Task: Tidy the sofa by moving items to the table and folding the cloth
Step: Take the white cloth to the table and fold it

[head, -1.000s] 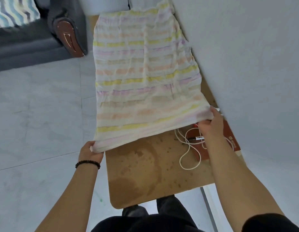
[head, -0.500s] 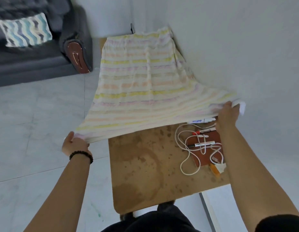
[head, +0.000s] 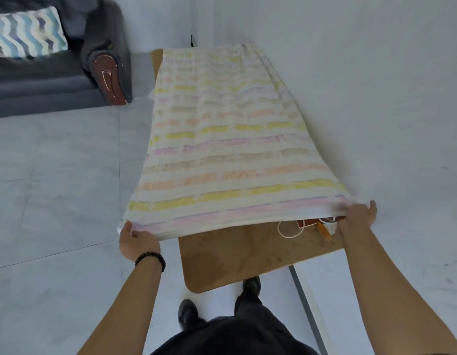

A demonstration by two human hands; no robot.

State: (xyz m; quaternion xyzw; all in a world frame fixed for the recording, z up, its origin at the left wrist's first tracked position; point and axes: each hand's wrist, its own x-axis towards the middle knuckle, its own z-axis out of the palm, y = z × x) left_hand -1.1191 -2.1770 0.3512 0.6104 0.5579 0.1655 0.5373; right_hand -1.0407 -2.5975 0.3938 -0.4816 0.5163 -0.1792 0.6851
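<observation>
From the head camera, the striped cloth (head: 222, 149) lies stretched lengthwise over the wooden table (head: 242, 254), reaching from its far end toward the person. Its near edge is lifted off the tabletop. The left hand (head: 136, 240) pinches the near left corner, thumb on top and fingers curled under, out past the table's left edge and above the floor. A black bead bracelet (head: 150, 257) sits on that wrist. The right hand (head: 359, 216) grips the near right corner with its fingers curled into the fabric, close to the white wall.

Under the raised edge, on the right side of the table, three things peek out, each partly hidden by the cloth: a loop of white cable (head: 290, 231), a reddish-brown flat item (head: 309, 222) and a small orange object (head: 323, 229).

At upper left stands the dark sofa (head: 43, 80), well apart from the table, with a zigzag-patterned cushion (head: 25, 33) on it.
</observation>
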